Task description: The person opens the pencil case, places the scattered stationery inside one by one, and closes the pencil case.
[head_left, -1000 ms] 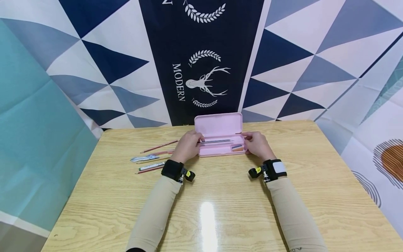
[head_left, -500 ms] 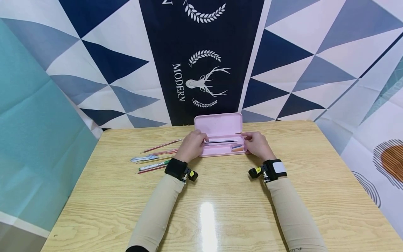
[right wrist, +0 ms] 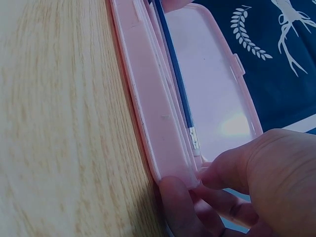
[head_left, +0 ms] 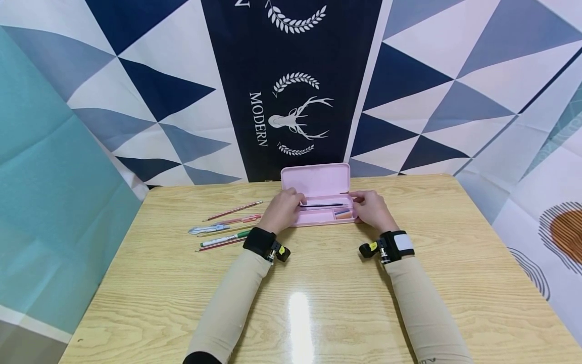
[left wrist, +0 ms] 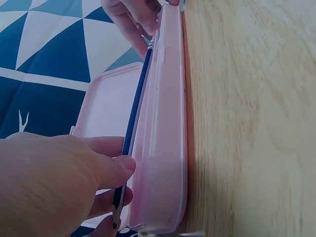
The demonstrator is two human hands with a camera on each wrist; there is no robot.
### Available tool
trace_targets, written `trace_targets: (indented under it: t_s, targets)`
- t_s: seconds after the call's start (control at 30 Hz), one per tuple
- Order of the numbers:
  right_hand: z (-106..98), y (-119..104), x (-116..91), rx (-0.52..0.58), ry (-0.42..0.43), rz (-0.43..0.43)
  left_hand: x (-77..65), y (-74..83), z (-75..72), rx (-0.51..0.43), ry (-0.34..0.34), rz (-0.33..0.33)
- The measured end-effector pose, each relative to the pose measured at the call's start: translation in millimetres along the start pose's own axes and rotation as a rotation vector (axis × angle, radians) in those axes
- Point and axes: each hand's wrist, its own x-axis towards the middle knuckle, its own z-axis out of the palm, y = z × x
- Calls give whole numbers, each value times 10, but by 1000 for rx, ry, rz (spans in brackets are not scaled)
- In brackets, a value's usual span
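Observation:
An open pink pencil case (head_left: 313,218) sits at the back of the table, its lid (head_left: 316,180) tipped back against the wall cloth. My left hand (head_left: 283,210) pinches a dark blue pencil (left wrist: 133,116) near its sharpened tip, thumb on one side and fingers on the other. The pencil lies lengthwise over the long compartment, its white eraser end (right wrist: 194,140) close to the case's right end. Around that right end my right hand (head_left: 374,208) grips the case, thumb on the rim and fingers against the outside. An orange and blue eraser (head_left: 343,215) rests in the small right compartment.
Left of the case lie a red pencil (head_left: 233,211), light blue scissors (head_left: 209,229), a white marker with a green cap (head_left: 225,238) and several other pencils or pens. The patterned wall cloth (head_left: 291,121) rises right behind the table's back edge (head_left: 409,175).
My left hand has moved to the right along the case, carrying the pencil toward the case's right end. The right hand has stayed on the case's end.

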Motion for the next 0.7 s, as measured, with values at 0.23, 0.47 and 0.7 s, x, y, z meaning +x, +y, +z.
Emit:
trace_targets:
  t_s: [0.23, 0.47, 0.7]
  targets:
    - [-4, 0, -2, 0, -4, 2, 23, 13, 64, -6, 14, 35]
    - [-5, -4, -4, 2, -5, -1, 48, 12, 76, 9, -42, 2]
    - [4, -22, -5, -1, 1, 31, 59, 4, 88, 19, -67, -10]
